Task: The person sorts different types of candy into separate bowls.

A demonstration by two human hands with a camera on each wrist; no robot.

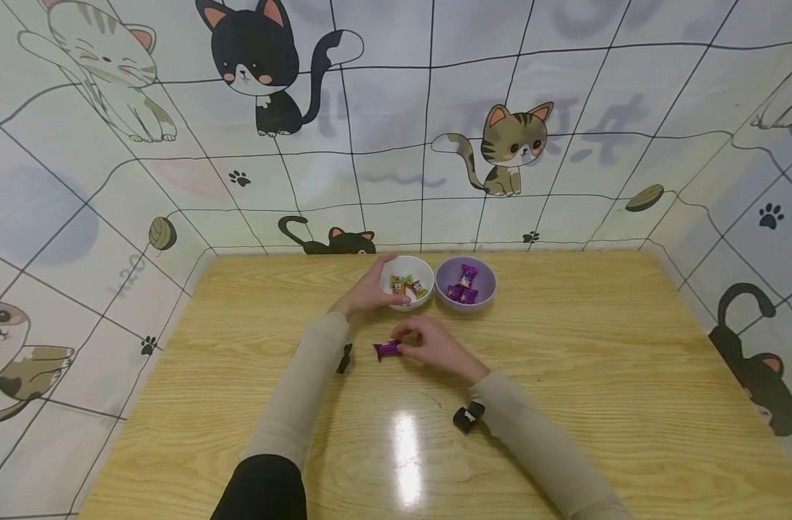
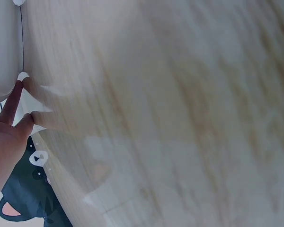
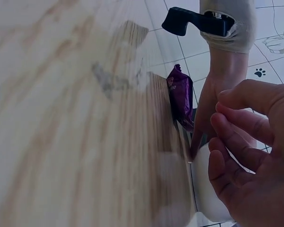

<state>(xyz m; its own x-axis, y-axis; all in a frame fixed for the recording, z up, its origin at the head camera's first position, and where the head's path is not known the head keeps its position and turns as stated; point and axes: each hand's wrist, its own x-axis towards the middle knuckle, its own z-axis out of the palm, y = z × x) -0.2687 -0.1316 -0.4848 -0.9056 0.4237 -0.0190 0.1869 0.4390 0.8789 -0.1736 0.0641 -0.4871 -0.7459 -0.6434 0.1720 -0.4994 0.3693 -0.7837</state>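
Note:
My left hand (image 1: 368, 290) holds the white bowl (image 1: 424, 264) from its left side, thumb at the front rim and fingers at the back. Inside that bowl lie several small candies (image 1: 417, 289) in green and orange wrappers. On the table in front of it is a purple-wrapped candy (image 1: 386, 349). My right hand (image 1: 438, 348) is beside this candy's right end, its fingers loosely bent. In the right wrist view a gap shows between those fingertips and the purple candy (image 3: 181, 97). The left wrist view catches only part of my left hand (image 2: 9, 132) against the bowl (image 2: 4, 52).
A purple bowl (image 1: 490, 289) stands close to the white bowl's right, with several purple-wrapped candies (image 1: 463, 286) in it. Both are near the back edge of the wooden table (image 1: 584, 347). Behind rises a cat-patterned backdrop (image 1: 396, 108).

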